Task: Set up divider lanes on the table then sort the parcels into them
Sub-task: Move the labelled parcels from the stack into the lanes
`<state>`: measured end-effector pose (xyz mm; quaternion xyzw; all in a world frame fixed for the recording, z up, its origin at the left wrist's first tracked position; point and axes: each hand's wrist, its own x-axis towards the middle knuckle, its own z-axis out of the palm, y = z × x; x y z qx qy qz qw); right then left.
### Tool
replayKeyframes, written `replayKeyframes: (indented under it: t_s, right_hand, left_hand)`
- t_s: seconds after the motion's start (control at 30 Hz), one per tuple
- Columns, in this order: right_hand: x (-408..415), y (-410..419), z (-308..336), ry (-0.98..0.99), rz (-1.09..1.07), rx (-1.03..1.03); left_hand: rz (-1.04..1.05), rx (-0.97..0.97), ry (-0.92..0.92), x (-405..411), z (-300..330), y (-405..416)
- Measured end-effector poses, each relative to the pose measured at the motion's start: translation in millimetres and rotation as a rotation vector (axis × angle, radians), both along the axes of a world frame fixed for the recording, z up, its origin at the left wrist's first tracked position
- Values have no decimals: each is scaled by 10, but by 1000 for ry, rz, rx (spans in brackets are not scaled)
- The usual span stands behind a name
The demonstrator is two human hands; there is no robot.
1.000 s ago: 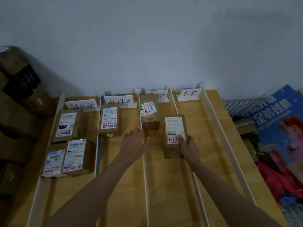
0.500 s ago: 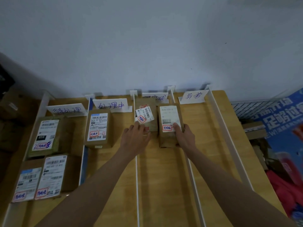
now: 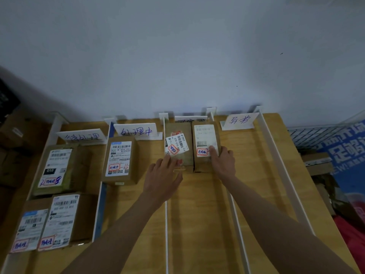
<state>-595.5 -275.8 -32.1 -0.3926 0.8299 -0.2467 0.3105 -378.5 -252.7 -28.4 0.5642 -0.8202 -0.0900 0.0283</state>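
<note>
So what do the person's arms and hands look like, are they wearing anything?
Both forearms are bare with no sleeves in view. The left hand and right hand wear no gloves, and no watch, ring or bracelet shows.

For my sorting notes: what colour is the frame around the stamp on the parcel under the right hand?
Red, on the parcel; head view.

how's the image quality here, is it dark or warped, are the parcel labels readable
Head view: dim, bluish light, darkest at the left edge. Wide-angle distortion bows the white dividers and the wall line. Bold handwritten lane signs such as the one in the second lane read fairly clearly; fine print on the parcel under the right hand is washed out and soft. No strong glare.
</note>
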Motion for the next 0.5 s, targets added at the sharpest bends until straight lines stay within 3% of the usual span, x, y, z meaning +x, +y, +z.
replayKeyframes:
  t_s: [0.17,0.4,0.5]
  right_hand:
    - [10,196,215,89,52,-25]
    - [130,786,652,452,362,-67]
    - [296,1072,871,473,437,-138]
  left_hand:
    - [14,39,-20,-13,156,19]
    - [67,11,13,162,640,323]
    - [111,0,23,391,809,637]
